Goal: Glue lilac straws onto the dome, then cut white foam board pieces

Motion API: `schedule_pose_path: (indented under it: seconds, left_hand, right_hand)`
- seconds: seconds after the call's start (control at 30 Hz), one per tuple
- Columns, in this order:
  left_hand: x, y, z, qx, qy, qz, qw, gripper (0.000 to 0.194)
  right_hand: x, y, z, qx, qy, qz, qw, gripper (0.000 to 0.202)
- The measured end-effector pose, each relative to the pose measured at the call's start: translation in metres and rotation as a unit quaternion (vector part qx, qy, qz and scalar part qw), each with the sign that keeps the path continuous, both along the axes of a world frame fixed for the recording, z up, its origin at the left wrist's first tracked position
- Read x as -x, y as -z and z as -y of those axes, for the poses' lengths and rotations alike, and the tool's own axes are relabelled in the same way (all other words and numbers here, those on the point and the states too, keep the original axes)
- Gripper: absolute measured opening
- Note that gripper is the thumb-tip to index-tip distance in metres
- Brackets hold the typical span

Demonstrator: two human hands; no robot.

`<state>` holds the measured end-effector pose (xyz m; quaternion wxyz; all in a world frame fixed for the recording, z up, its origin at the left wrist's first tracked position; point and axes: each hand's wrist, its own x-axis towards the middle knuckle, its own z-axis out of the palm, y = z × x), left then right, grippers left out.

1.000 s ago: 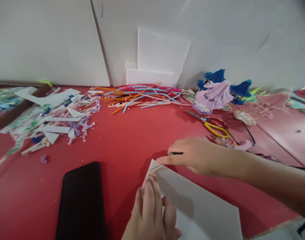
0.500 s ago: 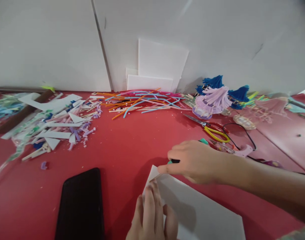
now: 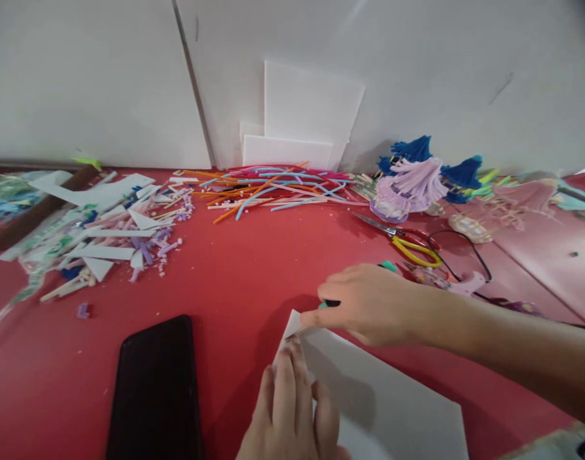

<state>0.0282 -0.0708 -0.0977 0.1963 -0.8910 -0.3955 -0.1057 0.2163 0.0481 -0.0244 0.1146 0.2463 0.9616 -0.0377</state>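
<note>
A white board [image 3: 393, 396] lies on the red table at the lower middle, one corner pointing away from me. My left hand [image 3: 295, 409] presses on its left part, fingers stretched forward. My right hand [image 3: 357, 306] is closed around a green and black cutter [image 3: 331, 303], mostly hidden in the fist, its blade reaching the board near the far corner, just beyond my left fingertips. The handle's green end [image 3: 388, 266] shows behind the right hand.
A black phone [image 3: 153, 390] lies to the left. White and coloured scraps [image 3: 124, 236] form a pile at the back left. Coloured sticks [image 3: 278, 188], yellow-handled scissors [image 3: 417, 251] and tasselled pieces [image 3: 412, 185] lie further back; white boards [image 3: 311, 108] lean on the wall.
The view has shifted slightly, so background items sit a little higher. Both hands keep nearly the same places on the board, with the cutter still in my right hand.
</note>
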Motion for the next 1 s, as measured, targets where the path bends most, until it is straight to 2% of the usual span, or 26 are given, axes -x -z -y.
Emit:
schedule_pose_path:
  seconds: [0.13,0.33,0.53,0.67,0.83,1.0]
  left_hand:
    - [-0.0006,-0.0010,0.0012,0.025,-0.002,-0.009,1.000,0.059]
    - [-0.0014,0.0019,0.0040,0.033,-0.003,0.002,0.999,0.055]
    - [-0.0021,0.0021,0.0035,0.035,-0.006,0.004,0.999,0.059]
    - [-0.0026,0.0014,0.0034,0.030,-0.007,0.008,1.000,0.060]
    - [-0.0023,-0.0008,0.0026,0.031,-0.004,0.009,0.999,0.057]
    - [-0.0026,-0.0025,0.0015,0.032,-0.005,0.016,0.999,0.062]
  right_hand:
    - [-0.0002,-0.0016,-0.0007,0.002,-0.006,0.004,1.000,0.047]
    - [-0.0004,-0.0030,0.0013,-0.005,-0.002,0.007,1.000,0.037]
    - [-0.0016,-0.0031,0.0024,-0.011,-0.009,0.001,1.000,0.046]
    - [-0.0034,-0.0033,0.0027,-0.017,-0.007,0.000,1.000,0.041]
    - [-0.0055,-0.0045,0.0011,-0.021,-0.007,0.007,1.000,0.042]
    - [-0.0090,-0.0068,-0.0004,-0.021,-0.006,0.026,0.999,0.043]
